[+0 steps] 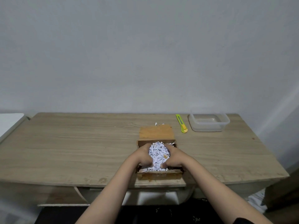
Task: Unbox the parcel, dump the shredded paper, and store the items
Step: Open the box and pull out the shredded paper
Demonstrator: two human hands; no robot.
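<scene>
Hands meet over an open cardboard box [159, 174] that sits near the front edge of a pale wooden tabletop [72, 147], a little right of its middle. The left hand [143, 156] and the right hand [174, 156] press in from either side of a heap of white shredded paper [158, 153], their fingers curled round it and grasping the clump between them, so that it stands in a mound above the box walls. More shreds lie loose in the near part of the box, below the wrists. The box's far flap [156, 132] is folded back and lies flat on the tabletop beyond the opening. A few stray scraps of paper [157, 124] rest just past that flap. To the far right a yellow-green box cutter [181, 123] lies on the tabletop, pointing roughly toward the near edge, and just beside it on the right stands a clear plastic container [209, 121] with no lid on it; it looks empty, though the see-through walls make that hard to judge. Both bare forearms reach in from the near edge, and a dark sleeve [242, 221] shows at the lower right corner. What else the box holds under the paper cannot be told.
</scene>
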